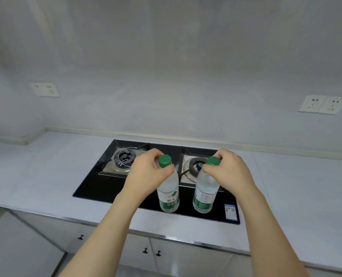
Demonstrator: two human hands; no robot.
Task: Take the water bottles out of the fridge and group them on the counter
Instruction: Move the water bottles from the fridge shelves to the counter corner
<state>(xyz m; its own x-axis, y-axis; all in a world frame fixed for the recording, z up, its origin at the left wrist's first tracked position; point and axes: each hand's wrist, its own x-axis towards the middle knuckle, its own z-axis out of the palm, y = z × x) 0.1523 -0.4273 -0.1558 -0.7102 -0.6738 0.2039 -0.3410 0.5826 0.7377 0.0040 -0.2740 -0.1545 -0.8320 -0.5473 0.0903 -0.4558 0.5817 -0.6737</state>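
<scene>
Standing two bottles upright on the black hob [110,188] glass near its front edge, left bottle [168,193] and right bottle [205,193] near each other but apart. Pinching each at the neck just under its green cap: left hand [148,172] closed round one neck, right hand [228,172] closed round the other. Judging them full, clear water showing almost to the shoulder, so fairly heavy for thin plastic; walls likely yielding under a squeeze and possibly slick from the fridge, making the stiff ribbed cap and neck the surer hold. Counting two bottles, two caps, two burners, three wall sockets. Showing no fridge; leaving bare counter [46,176] on either side for grouping
</scene>
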